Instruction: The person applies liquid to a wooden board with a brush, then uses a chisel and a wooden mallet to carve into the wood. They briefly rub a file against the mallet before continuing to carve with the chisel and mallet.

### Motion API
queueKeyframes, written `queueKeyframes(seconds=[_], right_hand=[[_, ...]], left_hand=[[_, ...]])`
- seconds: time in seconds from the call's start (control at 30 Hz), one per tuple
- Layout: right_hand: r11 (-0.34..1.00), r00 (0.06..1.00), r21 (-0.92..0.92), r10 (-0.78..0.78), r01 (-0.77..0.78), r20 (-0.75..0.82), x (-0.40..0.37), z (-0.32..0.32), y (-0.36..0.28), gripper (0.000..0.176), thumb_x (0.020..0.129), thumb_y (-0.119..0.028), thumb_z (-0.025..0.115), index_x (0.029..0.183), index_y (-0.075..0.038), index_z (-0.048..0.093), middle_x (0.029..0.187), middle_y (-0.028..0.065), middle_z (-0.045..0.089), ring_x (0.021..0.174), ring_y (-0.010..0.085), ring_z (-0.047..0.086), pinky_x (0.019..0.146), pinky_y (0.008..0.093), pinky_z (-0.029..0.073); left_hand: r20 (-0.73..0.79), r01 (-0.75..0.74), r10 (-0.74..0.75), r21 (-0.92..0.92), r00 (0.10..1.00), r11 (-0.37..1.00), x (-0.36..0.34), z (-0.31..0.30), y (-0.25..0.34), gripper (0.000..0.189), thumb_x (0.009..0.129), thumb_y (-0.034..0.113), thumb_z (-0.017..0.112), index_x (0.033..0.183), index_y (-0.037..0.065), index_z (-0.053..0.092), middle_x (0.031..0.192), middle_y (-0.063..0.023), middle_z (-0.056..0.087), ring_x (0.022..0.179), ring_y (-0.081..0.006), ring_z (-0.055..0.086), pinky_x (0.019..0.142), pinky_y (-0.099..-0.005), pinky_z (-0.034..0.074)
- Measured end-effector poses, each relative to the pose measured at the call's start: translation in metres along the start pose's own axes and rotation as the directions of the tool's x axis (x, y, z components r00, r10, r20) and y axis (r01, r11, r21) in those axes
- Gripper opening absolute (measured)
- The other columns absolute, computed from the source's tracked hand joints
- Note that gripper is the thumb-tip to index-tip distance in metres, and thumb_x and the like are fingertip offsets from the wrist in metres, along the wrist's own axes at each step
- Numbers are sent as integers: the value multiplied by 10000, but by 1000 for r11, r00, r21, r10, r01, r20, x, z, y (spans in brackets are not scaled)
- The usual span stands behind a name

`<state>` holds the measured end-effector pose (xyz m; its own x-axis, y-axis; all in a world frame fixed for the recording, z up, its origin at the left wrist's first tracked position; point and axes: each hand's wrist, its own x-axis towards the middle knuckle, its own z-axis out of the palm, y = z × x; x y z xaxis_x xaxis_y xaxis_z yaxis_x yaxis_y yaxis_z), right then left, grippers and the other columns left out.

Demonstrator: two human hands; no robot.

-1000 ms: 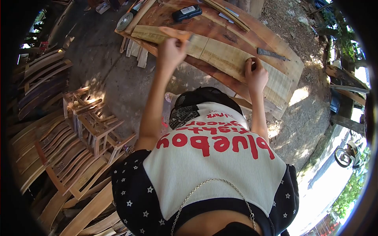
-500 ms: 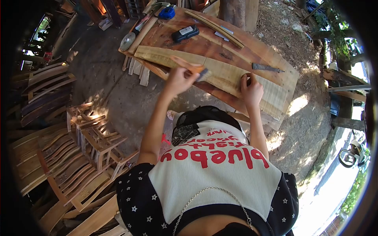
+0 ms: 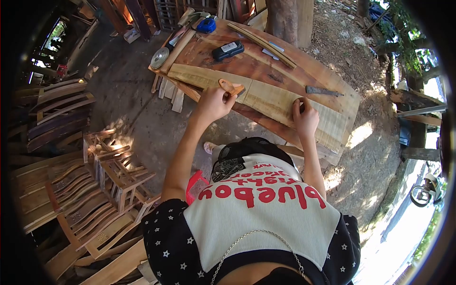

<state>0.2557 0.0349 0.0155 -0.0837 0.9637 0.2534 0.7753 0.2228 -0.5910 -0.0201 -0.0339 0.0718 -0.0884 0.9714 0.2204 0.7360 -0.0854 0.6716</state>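
Note:
A long pale plank (image 3: pixel 266 97) lies across a reddish wooden worktable (image 3: pixel 304 66). My left hand (image 3: pixel 213 103) is closed around the wooden handle of a brush (image 3: pixel 231 88), held at the plank's near edge about mid-length. Further right, my right hand (image 3: pixel 305 118) presses on the plank with its fingers curled over the surface. My white shirt with red letters fills the lower middle of the view.
On the table lie a black device (image 3: pixel 228 49), a blue tape measure (image 3: pixel 205 24), a round metal disc (image 3: pixel 159 58), a metal file (image 3: pixel 323 90) and a curved wooden strip (image 3: pixel 262 40). Unfinished wooden chairs (image 3: pixel 118 166) and stacked chair parts (image 3: pixel 57 109) crowd the left. A motorbike (image 3: pixel 425 192) stands at the right.
My left hand has drawn the brush from the plank's far left part toward its near edge. The right hand has stayed pressed on the plank. The view tilted back slightly.

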Motion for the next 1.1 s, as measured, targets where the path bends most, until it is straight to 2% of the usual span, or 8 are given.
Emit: queueKeyframes(seconds=[0.13, 0.23, 0.4, 0.47, 0.7, 0.77, 1.0, 1.1], right_hand=[[999, 999, 5, -39, 39, -31, 0, 0, 2, 163, 863, -254, 550, 812, -115, 618, 550, 85, 591, 500, 298, 597, 466, 401, 461], [999, 999, 39, -33, 34, -36, -1, 0, 0, 164, 863, -255, 550, 811, -115, 617, 545, 85, 588, 501, 298, 597, 472, 402, 462], [1000, 999, 8, -22, 22, -25, 1, 2, 3, 162, 859, -260, 553, 820, -118, 622, 552, 84, 595, 513, 297, 602, 488, 402, 467], [1000, 1000, 14, -14, 14, -15, 1, 2, 2, 163, 858, -260, 553, 821, -118, 623, 554, 83, 597, 517, 296, 603, 491, 401, 468], [1000, 1000, 22, -20, 20, -9, 1, -1, 0, 152, 852, -252, 556, 834, -118, 626, 564, 81, 604, 525, 296, 608, 499, 397, 473], [1000, 1000, 18, -6, 6, -6, 1, 0, 0, 150, 849, -252, 558, 838, -119, 626, 568, 81, 607, 530, 297, 611, 502, 398, 476], [1000, 1000, 23, 10, -11, 12, 1, 0, 0, 151, 846, -256, 563, 844, -119, 626, 589, 88, 618, 555, 304, 621, 508, 397, 481], [1000, 1000, 18, 10, -10, 9, 1, -1, 2, 153, 845, -258, 563, 850, -120, 627, 591, 89, 619, 556, 304, 621, 509, 397, 482]], left_hand=[[-161, 225, -221, 6, 962, 974, 7, -30, -76, 260, 844, 224, 636, 970, -2, 661, 777, -79, 675, 688, -104, 610, 571, -252, 456], [-544, 424, -255, 209, 799, 881, 9, -78, -129, 301, 790, 273, 673, 789, -28, 667, 663, -144, 656, 611, -232, 660, 553, -337, 482], [-332, 400, -310, 250, 891, 882, 11, -41, -62, 236, 801, 223, 629, 879, 1, 656, 811, -188, 663, 750, -336, 650, 666, -387, 507], [-185, 11, -5, 33, 983, 999, 4, -19, -22, 239, 830, 225, 610, 892, 0, 659, 754, -164, 666, 671, -285, 660, 615, -350, 501], [-484, 434, -337, 100, 807, 895, 11, -60, -89, 300, 801, 300, 647, 873, 10, 674, 742, -146, 673, 699, -256, 670, 623, -355, 499], [-518, 553, -304, 435, 799, 711, 19, -68, -89, 291, 795, 300, 625, 845, 16, 669, 770, -172, 668, 752, -309, 664, 647, -390, 510], [-70, -7, 2, -74, 998, 997, 8, 42, 18, 259, 809, 244, 609, 901, 6, 654, 753, -197, 636, 716, -346, 639, 643, -397, 493], [-126, 82, -84, -18, 988, 996, 13, 29, -7, 271, 817, 240, 606, 928, -1, 660, 756, -190, 646, 683, -325, 645, 634, -392, 493]])
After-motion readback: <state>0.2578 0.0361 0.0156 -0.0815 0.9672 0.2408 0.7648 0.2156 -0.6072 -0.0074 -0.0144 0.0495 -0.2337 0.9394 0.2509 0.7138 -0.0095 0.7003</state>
